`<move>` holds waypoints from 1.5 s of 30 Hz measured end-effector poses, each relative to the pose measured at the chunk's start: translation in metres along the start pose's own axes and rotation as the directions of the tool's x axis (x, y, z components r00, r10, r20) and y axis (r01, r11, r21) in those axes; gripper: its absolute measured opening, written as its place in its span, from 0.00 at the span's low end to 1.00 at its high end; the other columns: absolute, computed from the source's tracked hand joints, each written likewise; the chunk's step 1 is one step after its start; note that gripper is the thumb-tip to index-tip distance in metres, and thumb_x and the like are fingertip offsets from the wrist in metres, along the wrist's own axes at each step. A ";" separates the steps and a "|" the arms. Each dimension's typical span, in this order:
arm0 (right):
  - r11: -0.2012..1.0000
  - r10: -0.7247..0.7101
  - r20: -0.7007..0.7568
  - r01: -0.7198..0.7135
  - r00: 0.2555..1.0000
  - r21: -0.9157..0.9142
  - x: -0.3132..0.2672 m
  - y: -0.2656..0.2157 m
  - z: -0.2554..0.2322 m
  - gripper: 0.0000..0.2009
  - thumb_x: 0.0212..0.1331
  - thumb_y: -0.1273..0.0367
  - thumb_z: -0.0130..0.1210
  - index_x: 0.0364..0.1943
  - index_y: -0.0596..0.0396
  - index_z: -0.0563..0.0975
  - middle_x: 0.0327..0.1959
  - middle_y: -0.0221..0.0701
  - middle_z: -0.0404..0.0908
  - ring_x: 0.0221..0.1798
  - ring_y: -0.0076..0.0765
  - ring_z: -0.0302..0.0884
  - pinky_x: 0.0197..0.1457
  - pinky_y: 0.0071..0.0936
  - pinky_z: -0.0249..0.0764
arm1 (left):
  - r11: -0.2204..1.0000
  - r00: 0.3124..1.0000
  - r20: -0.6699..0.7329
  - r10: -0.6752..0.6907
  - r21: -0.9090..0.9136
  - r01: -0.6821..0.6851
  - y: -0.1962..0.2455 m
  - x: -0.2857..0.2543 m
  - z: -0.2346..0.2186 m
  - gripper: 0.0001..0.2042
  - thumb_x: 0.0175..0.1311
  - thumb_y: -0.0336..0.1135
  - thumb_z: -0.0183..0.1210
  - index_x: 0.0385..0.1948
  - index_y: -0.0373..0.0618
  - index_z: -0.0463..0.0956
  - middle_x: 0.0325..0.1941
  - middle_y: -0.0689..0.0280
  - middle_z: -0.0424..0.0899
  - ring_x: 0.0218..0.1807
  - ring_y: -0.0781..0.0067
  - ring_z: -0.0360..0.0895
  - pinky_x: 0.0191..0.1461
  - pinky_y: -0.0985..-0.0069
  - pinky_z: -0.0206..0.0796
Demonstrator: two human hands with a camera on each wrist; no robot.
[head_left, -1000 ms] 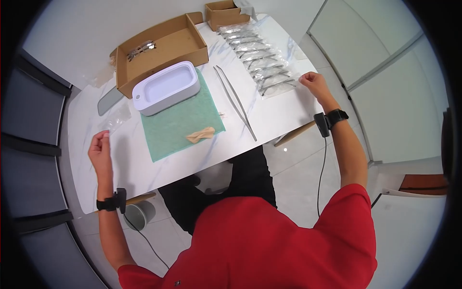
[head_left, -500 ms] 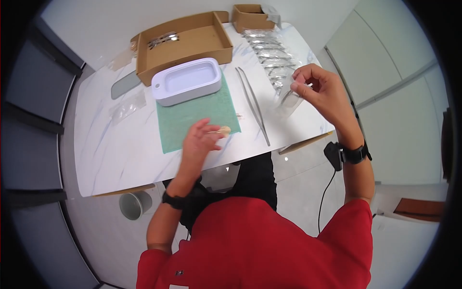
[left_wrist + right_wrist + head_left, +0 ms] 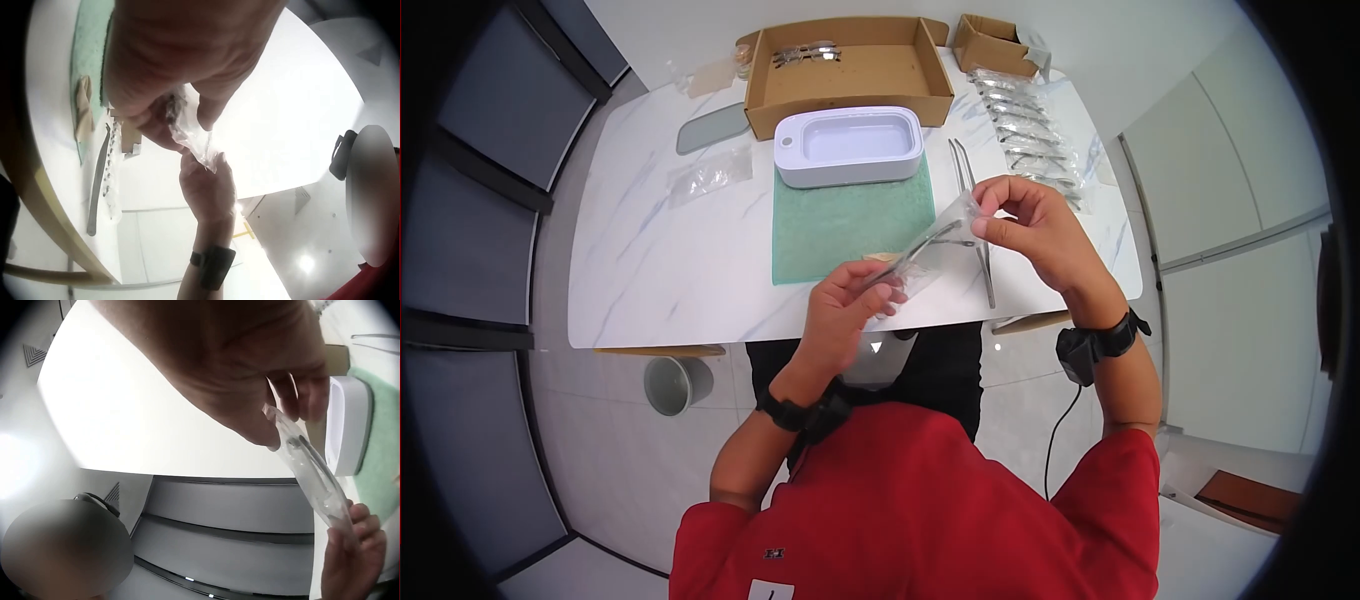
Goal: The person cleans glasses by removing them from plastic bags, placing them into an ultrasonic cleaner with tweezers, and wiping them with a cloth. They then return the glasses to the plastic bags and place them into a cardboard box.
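A clear plastic bag with dark-framed glasses inside (image 3: 930, 240) stretches slantwise between both hands above the near edge of the green cloth (image 3: 850, 220). Its lower left end is gripped by the left hand (image 3: 840, 312); the right hand (image 3: 1040, 232) pinches the upper right end between thumb and fingers. In the right wrist view the bag (image 3: 312, 478) runs down from the right hand (image 3: 250, 375) to the left hand (image 3: 355, 559). Crumpled plastic (image 3: 190, 134) shows between the fingers in the left wrist view. A beige cloth (image 3: 884, 257) lies partly hidden behind the left hand.
A lilac-white basin (image 3: 850, 148) stands on the green cloth, before an open cardboard box (image 3: 850, 93) holding glasses. Long tweezers (image 3: 988, 275) lie beneath the right hand. Bagged glasses (image 3: 1025, 130) line the right side; an empty-looking bag (image 3: 712, 176) and grey lid (image 3: 710, 129) lie left.
The left hand has come from the table's left side to the middle and now grips the bag's other end. The right hand has brought the bagged glasses leftward from the row.
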State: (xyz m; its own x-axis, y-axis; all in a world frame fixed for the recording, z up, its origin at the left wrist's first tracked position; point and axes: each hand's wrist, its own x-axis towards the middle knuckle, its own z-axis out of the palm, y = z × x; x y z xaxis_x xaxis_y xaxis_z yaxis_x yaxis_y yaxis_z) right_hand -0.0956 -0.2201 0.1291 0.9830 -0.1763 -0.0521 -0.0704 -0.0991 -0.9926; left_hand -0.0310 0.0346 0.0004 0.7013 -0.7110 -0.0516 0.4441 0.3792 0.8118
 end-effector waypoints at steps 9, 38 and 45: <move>0.990 0.136 0.062 -0.138 0.989 0.031 -0.008 0.010 -0.008 0.07 0.58 0.70 0.68 0.36 0.55 0.81 0.34 0.22 0.80 0.39 0.17 0.74 0.47 0.18 0.71 | 0.951 0.990 -0.015 0.137 0.280 -0.128 0.009 -0.004 0.001 0.14 0.65 0.20 0.62 0.52 0.33 0.75 0.51 0.59 0.83 0.51 0.71 0.82 0.60 0.73 0.74; 0.988 0.156 0.321 -0.148 0.934 -0.048 -0.007 0.029 -0.017 0.09 0.61 0.77 0.62 0.45 0.59 0.85 0.41 0.27 0.87 0.42 0.20 0.79 0.49 0.20 0.76 | 0.939 0.998 0.053 -0.027 0.345 0.007 0.018 -0.013 -0.013 0.13 0.67 0.25 0.62 0.52 0.36 0.76 0.45 0.60 0.86 0.47 0.75 0.84 0.51 0.78 0.76; 0.980 0.134 0.316 -0.078 0.939 -0.184 -0.006 0.038 -0.010 0.09 0.58 0.78 0.65 0.43 0.60 0.85 0.43 0.30 0.85 0.44 0.23 0.80 0.52 0.23 0.76 | 0.934 0.999 0.023 -0.028 0.357 0.018 0.015 -0.011 -0.011 0.12 0.68 0.24 0.61 0.51 0.35 0.77 0.45 0.60 0.86 0.46 0.74 0.85 0.50 0.79 0.76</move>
State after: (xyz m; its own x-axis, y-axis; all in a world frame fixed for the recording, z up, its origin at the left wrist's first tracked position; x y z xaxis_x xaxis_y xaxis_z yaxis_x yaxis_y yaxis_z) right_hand -0.1062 -0.2326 0.0924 0.9674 0.1309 -0.2168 -0.1768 -0.2634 -0.9483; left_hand -0.0262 0.0549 0.0067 0.6753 -0.7350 -0.0608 0.2280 0.1296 0.9650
